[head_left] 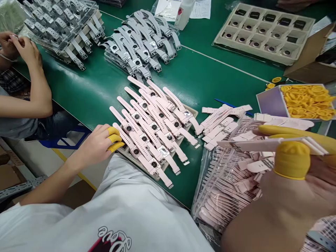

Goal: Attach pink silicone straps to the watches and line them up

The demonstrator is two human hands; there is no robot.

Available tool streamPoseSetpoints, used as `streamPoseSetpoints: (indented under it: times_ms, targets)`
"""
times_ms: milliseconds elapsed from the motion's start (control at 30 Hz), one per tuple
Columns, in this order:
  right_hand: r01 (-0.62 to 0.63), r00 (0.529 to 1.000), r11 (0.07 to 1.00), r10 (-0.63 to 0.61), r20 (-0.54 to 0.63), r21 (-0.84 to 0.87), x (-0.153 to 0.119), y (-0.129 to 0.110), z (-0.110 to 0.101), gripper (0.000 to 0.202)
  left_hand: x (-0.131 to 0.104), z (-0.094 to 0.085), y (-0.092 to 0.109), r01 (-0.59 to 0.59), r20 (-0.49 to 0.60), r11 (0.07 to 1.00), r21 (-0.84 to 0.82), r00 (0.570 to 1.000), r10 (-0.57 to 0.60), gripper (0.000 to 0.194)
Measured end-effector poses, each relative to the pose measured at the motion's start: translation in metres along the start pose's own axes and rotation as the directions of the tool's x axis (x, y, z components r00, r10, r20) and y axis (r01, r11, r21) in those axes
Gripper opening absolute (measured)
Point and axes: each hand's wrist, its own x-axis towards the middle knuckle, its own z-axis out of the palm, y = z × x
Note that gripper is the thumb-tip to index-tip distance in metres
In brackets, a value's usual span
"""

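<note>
My left hand (96,145), with yellow finger cots, is curled at the left edge of a tray (193,111). Its fingertips are close together, beside the strap ends; whether they grip anything is hidden. Rows of pink-strapped smartwatches (154,127) lie slantwise over this tray, mostly with their dark sensor backs up. At the right, my right hand (294,185) holds a pale pink watch strap (257,145) between the thumb and fingers, also in yellow cots. Below that strap, a clear plastic bag (207,175) is packed with pink straps (220,196). More loose pink straps (217,120) lie beside the bag.
Grey-strapped watches (139,45) lie behind the pink ones, near stacked trays of grey straps (63,24). A box of yellow finger cots (270,99) stands right, below a compartment tray of watch bodies (262,33) and a cardboard box (301,71). Another person's hands (26,49) are at left.
</note>
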Motion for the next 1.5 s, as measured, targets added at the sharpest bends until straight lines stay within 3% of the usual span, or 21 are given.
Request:
streamPoseSetpoints:
  times_ms: [100, 267, 400, 500, 633, 733, 833, 967, 1033, 1133, 1233, 1300, 1367, 1500]
  targets:
    - [0.063, 0.997, 0.968, -0.074, 0.036, 0.241, -0.005, -0.002, 0.013, 0.017, -0.003, -0.005, 0.009, 0.022, 0.162, 0.986, 0.168, 0.985, -0.049, 0.018]
    - [-0.104, 0.972, 0.950, 0.035, 0.232, 0.294, -0.015, -0.006, 0.023, 0.013, 0.009, 0.001, 0.019, -0.007, 0.222, 0.941, 0.338, 0.972, -0.073, 0.023]
    - [-0.210, 0.951, 0.919, 0.112, 0.289, 0.334, -0.014, -0.008, 0.022, 0.013, 0.013, 0.004, -0.001, -0.172, 0.250, 0.954, 0.244, 0.962, 0.109, 0.026]
    - [-0.337, 0.919, 0.855, 0.209, 0.335, 0.393, -0.010, -0.005, 0.019, 0.019, 0.009, 0.012, -0.022, -0.215, 0.191, 0.963, 0.162, 0.964, 0.183, 0.029]
    - [-0.479, 0.869, 0.757, 0.339, 0.360, 0.445, -0.004, 0.002, 0.015, 0.031, 0.004, 0.016, -0.030, -0.189, 0.143, 0.979, 0.081, 0.974, 0.176, 0.027]
    - [-0.568, 0.819, 0.701, 0.428, 0.382, 0.431, 0.000, 0.005, 0.013, 0.038, 0.005, 0.012, -0.025, -0.221, 0.178, 0.963, 0.155, 0.965, 0.193, 0.030]
    - [-0.615, 0.781, 0.668, 0.439, 0.445, 0.419, 0.005, 0.003, 0.013, 0.042, 0.008, 0.011, -0.023, -0.241, 0.193, 0.946, 0.218, 0.961, 0.200, 0.030]
    - [-0.675, 0.724, 0.603, 0.429, 0.541, 0.425, 0.012, -0.001, 0.012, 0.042, 0.009, 0.013, -0.029, -0.220, 0.201, 0.959, 0.180, 0.962, 0.183, 0.032]
    - [-0.696, 0.696, 0.583, 0.403, 0.594, 0.419, 0.012, -0.001, 0.014, 0.039, 0.008, 0.005, -0.031, -0.208, 0.210, 0.970, 0.124, 0.961, 0.179, 0.031]
    - [-0.740, 0.652, 0.524, 0.404, 0.641, 0.422, 0.004, 0.002, 0.021, 0.034, 0.011, -0.019, -0.027, -0.123, 0.179, 0.990, -0.066, 0.975, 0.133, 0.019]
    - [-0.788, 0.603, 0.452, 0.432, 0.670, 0.417, -0.008, 0.007, 0.035, 0.031, 0.032, -0.042, -0.007, 0.015, 0.030, 0.920, -0.391, 1.000, -0.004, 0.021]
    - [-0.806, 0.576, 0.444, 0.440, 0.688, 0.391, -0.017, 0.009, 0.045, 0.032, 0.063, -0.044, 0.016, 0.034, -0.064, 0.814, -0.580, 0.994, -0.087, 0.023]
    - [-0.809, 0.563, 0.459, 0.423, 0.710, 0.368, -0.023, 0.011, 0.052, 0.035, 0.104, -0.031, 0.042, -0.016, -0.085, 0.748, -0.663, 0.995, -0.055, 0.026]
    - [-0.807, 0.554, 0.462, 0.372, 0.745, 0.369, -0.026, 0.013, 0.056, 0.037, 0.187, 0.021, 0.074, -0.187, -0.168, 0.683, -0.706, 0.981, 0.095, 0.040]
